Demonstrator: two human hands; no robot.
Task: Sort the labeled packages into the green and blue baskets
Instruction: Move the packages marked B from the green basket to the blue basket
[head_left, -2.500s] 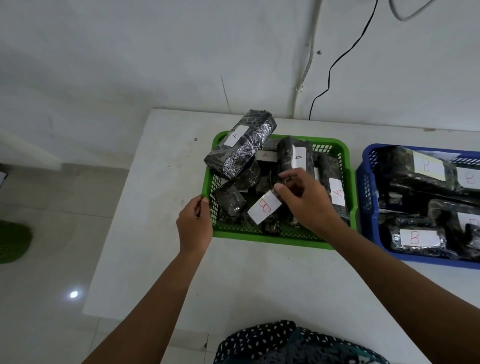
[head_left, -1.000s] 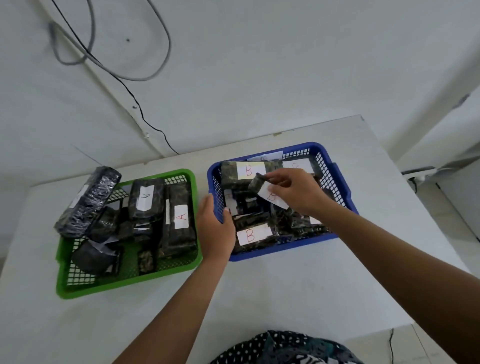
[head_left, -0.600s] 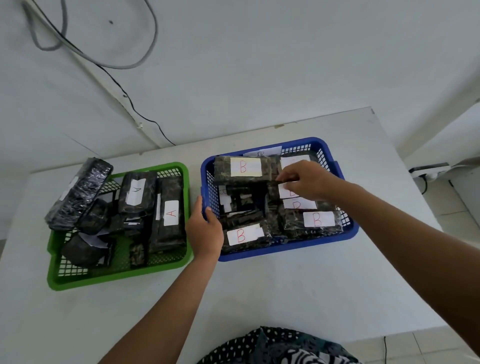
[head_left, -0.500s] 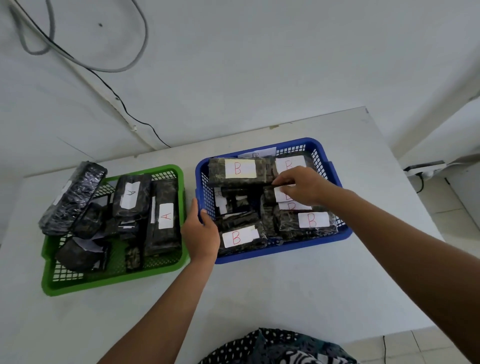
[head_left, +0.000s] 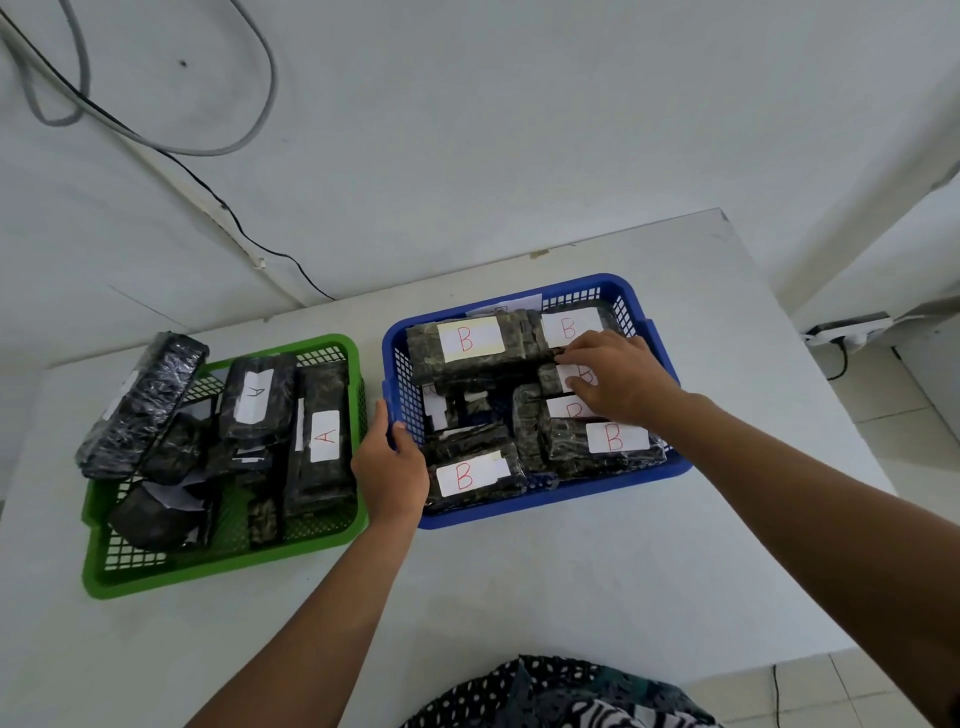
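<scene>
Head view: a second ago the right hand was carrying a small B-labelled package above the blue basket; now that package lies down among the others near the basket's far right corner. The hand rests on it with fingers loosely bent over the label, and whether they still pinch it I cannot tell. A misplaced B package has thus come out of the green basket and reached its proper place — one more sorting step is, by my reading, finished or nearly so.

The left hand grips the blue basket's left rim, thumb on the outside and fingers curled over the edge, steadying it as it did half a second ago.

Counting: two baskets side by side on the white table, green toward the left edge, blue toward the right. In the blue basket five B labels can be read plainly, with a sixth partly under the right hand; further packages lie beneath, so the full number is not clear. In the green basket two A labels show, and roughly five or six dark wrapped packages in all — one long package leans over the far left corner of the rim.
</scene>
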